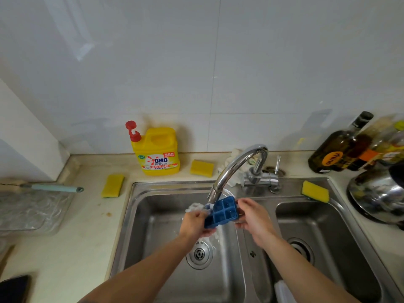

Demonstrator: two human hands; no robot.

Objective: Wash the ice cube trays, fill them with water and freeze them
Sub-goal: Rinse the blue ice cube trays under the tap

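A blue ice cube tray (223,212) with square cells is held tilted over the left basin of the steel double sink (140,215), right under the spout of the chrome faucet (234,169). Water runs from the spout and splashes white over the tray's left end. My left hand (195,223) grips the tray's left end from below. My right hand (251,215) pinches its right end with thumb and fingers.
A yellow OMO detergent jug (158,152) with a red pump stands behind the sink. Yellow sponges lie at the left (112,185), the back (201,168) and the sink's right rim (315,191). Bottles (341,147) and a steel bowl (376,193) crowd the right counter. A clear tray (28,212) sits at the left.
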